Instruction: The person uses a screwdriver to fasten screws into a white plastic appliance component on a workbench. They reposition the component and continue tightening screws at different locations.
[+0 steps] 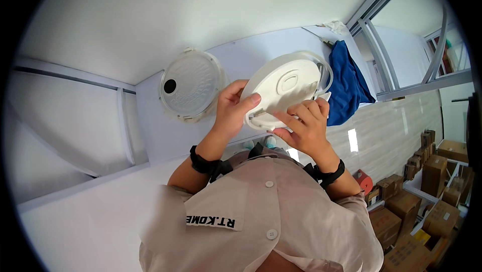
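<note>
I hold a round white plastic lid point(283, 88) tilted up in front of me, its flat side with an oval recess facing me. My left hand point(232, 109) grips its left rim, thumb on the face. My right hand point(306, 124) pinches its lower right edge, near a small tab. A clear ring point(327, 73) shows along the lid's right rim. A second round translucent lid point(192, 85) with a dark hole lies flat on the white table point(150, 136), to the left of my left hand.
A blue cloth point(349, 83) lies on the table's right end, with a crumpled white rag point(334, 26) beyond it. Metal frame rails point(376, 31) stand at the right. Several brown cardboard boxes point(427, 191) sit on the floor at lower right.
</note>
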`<state>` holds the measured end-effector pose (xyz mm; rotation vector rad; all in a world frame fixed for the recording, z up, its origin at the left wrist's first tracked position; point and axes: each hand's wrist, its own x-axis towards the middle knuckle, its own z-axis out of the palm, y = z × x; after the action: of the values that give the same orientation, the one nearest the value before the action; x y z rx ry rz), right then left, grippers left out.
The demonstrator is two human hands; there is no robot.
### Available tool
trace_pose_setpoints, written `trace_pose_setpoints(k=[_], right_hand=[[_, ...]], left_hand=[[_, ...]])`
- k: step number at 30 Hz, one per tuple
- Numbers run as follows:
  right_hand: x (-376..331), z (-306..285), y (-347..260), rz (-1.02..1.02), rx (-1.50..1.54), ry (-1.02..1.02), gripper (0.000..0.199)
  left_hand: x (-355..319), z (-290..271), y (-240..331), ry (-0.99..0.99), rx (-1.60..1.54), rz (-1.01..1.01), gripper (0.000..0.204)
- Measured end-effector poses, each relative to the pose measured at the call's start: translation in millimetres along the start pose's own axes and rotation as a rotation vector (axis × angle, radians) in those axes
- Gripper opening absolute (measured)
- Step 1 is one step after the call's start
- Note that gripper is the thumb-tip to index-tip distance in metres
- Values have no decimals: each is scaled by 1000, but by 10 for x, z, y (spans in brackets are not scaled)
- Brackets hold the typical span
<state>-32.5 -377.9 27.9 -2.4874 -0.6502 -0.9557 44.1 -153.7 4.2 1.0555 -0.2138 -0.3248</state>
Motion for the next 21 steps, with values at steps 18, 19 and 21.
trace_pose_setpoints(k=[18,19,21], right_hand=[[83,41,-39,73,130,-69,47],[86,42,-45,73,131,-75,47],[91,45,-61,77,136,-87,47]], left_hand=[[-1,35,-3,-19,-53,-26,32],[-4,30,-10,-18,-55,-24,32],[-13,19,-11,-36,-53,-7,32]])
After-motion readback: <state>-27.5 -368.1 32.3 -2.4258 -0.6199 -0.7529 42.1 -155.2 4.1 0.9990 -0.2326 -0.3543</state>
